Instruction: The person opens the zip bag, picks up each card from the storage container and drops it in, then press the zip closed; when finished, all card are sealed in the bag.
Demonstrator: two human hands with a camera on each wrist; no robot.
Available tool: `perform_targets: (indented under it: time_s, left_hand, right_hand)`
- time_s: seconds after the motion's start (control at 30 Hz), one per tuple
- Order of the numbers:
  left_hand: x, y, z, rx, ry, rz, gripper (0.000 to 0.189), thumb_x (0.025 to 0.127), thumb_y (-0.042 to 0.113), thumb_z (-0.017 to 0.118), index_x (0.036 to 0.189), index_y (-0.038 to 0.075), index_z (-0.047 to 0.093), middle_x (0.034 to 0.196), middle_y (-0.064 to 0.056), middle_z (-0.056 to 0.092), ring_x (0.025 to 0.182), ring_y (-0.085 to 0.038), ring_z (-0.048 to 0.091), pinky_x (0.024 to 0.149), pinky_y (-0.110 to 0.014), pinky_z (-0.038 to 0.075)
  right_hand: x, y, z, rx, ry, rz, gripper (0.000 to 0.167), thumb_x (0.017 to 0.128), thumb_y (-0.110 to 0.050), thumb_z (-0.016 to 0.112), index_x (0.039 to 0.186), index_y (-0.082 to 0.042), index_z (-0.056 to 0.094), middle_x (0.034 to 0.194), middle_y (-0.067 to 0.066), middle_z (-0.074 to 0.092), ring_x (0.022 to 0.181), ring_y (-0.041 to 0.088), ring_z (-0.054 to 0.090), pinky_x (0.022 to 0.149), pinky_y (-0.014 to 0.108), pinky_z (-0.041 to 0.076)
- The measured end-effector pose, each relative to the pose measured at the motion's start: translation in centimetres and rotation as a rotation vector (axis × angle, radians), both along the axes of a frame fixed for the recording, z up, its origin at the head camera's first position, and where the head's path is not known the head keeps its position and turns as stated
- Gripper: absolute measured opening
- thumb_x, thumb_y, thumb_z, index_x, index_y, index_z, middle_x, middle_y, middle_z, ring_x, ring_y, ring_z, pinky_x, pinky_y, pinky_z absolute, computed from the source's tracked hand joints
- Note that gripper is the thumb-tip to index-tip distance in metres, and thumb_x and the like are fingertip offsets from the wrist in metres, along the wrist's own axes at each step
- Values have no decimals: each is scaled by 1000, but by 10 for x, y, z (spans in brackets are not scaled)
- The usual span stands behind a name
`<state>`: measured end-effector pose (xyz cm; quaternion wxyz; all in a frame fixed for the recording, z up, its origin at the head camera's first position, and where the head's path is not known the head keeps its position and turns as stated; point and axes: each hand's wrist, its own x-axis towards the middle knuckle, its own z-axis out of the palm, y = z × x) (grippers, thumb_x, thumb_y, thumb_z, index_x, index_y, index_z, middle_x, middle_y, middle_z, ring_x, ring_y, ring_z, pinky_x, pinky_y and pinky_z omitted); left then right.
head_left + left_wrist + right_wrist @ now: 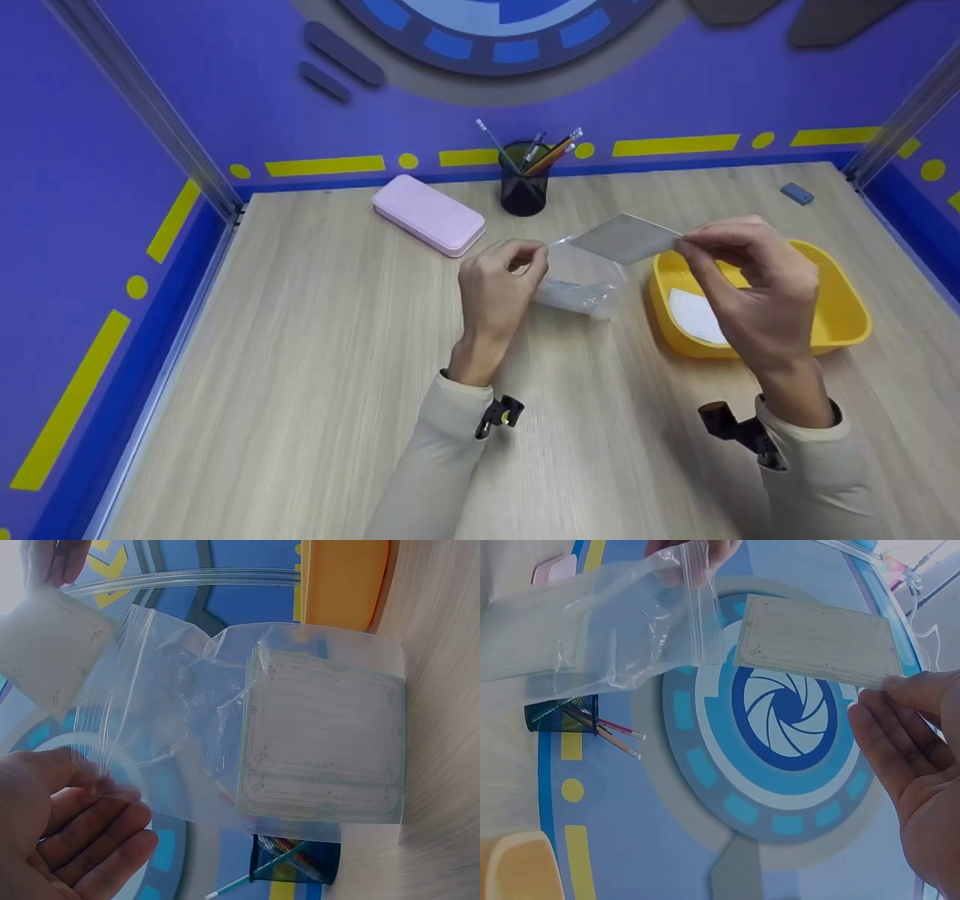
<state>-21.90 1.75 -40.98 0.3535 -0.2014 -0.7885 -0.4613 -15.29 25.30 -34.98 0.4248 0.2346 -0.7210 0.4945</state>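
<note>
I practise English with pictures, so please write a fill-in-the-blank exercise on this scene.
The left hand holds a bag, while the ____ hand holds a card.
A stack of cards sits inside that same ____.
In the head view, the pink case lies to the ____ of the cup.
The cup's colour is ____.
Missing words: right; bag; left; black.

Clock directions are from the centre of the head view.

1. Card (819, 641), toward 3: off-white, faintly ruled, thin dark border, small corner ornaments.
2. Bag (180, 709): colourless, see-through; its stack (322, 739) pale, lined and bordered alike.
3. Tub (844, 322), 3 o'clock: plain yellow; the paper (691, 315) inside, white.
4. Case (429, 214), between 10 and 11: plain pink.
5. Cup (523, 199), 1 o'clock: black mesh.
6. Table (300, 360): pale wood grain.
7. Wall (247, 112): violet-blue, yellow dashes and dots, blue ringed disc at 12.
8. Sleeves (427, 465), 4 and 6: plain beige.
</note>
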Motion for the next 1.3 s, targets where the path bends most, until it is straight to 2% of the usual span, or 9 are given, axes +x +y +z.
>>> perform_targets:
  time_s: [0.33, 0.37, 0.47, 0.5, 0.6, 0.7, 0.87, 1.3]
  left_hand:
    - [0, 0, 0, 3, 1, -2, 4, 88, 3, 79, 86, 4, 82, 81, -2, 78, 73, -12, 73, 71, -23, 58]
    - [0, 0, 0, 3, 0, -3, 4, 88, 3, 79, 86, 4, 82, 81, -2, 78, 74, -12, 73, 71, -24, 58]
    - [0, 0, 0, 6, -3, -5, 4, 89, 3, 79, 86, 4, 82, 81, -2, 78, 74, -12, 73, 71, -24, 58]
    - [0, 0, 0, 8, -4, -5, 4, 89, 3, 78, 86, 4, 82, 81, -3, 78, 74, -12, 73, 71, -24, 58]
    - [0, 0, 0, 9, -4, -4, 4, 88, 2, 78, 86, 3, 82, 81, -3, 78, 73, -12, 73, 71, -24, 58]
    - [0, 0, 0, 7, -4, 3, 4, 88, 2, 78, 86, 3, 82, 81, -3, 78, 73, -13, 73, 70, -24, 58]
    - [0, 1, 0, 6, -9, 10, 5, 87, 1, 78, 86, 4, 82, 81, -3, 78, 72, -13, 73, 70, -24, 58]
    - [-1, 1, 0, 13, -11, 7, 5, 88, 3, 78, 86, 3, 82, 81, -3, 78, 72, -14, 73, 69, -26, 58]
  right_hand:
    - [-1, -6, -4, 84, -14, 14, 18, 82, 18, 80, 96, 13, 71, 92, 23, 71, 91, 9, 71, 87, 21, 57]
    - [-1, -7, -4, 98, -16, 10, 17, 82, 18, 80, 96, 13, 71, 92, 23, 72, 92, 8, 71, 87, 20, 57]
    - [-2, -8, -5, 152, -19, -6, 15, 92, 1, 80, 97, 11, 71, 93, 21, 72, 93, 5, 69, 88, 19, 56]
    - [-3, -8, -6, 171, -19, -13, 15, 92, 1, 81, 98, 11, 71, 93, 20, 72, 93, 5, 69, 88, 18, 55]
    - [-6, -8, -11, 212, -13, -30, 14, 87, 8, 81, 97, 8, 72, 93, 18, 73, 91, 9, 70, 88, 17, 55]
    - [-10, -9, -16, 245, -12, -33, 30, 74, 25, 81, 97, 7, 73, 92, 15, 74, 87, 17, 71, 88, 17, 55]
    - [-14, -10, -23, 304, -32, -23, 28, 78, 21, 82, 99, 5, 74, 93, 14, 73, 84, 24, 70, 89, 16, 53]
    - [-23, -12, -36, 365, -79, -4, 27, 81, 20, 81, 100, 2, 75, 93, 10, 73, 84, 22, 69, 87, 13, 51]
